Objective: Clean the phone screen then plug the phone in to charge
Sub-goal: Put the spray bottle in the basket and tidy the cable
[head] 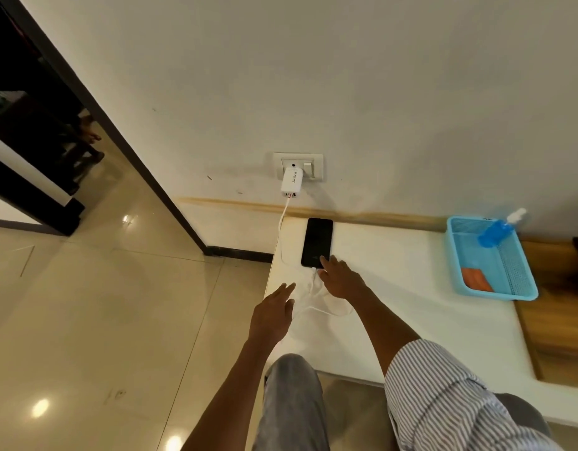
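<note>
Phone [316, 242] is being kept flat, screen up, near the left far corner of the white table [411, 307], its long axis running from the wall toward the person. Its near end is being touched by the extended fingers of the right hand [341, 281], grip released. The left hand [273, 315] is being held open over the table's left edge, beside the white cable [282, 229]. Bare table is lying open to the phone's right, up to the blue basket [521, 288].

Soft, even indoor light; ceiling lamps glare off the glossy floor tiles [86, 320]. Wide-angle bending bows the door frame [95, 102], and the edges look slightly soft.
</note>
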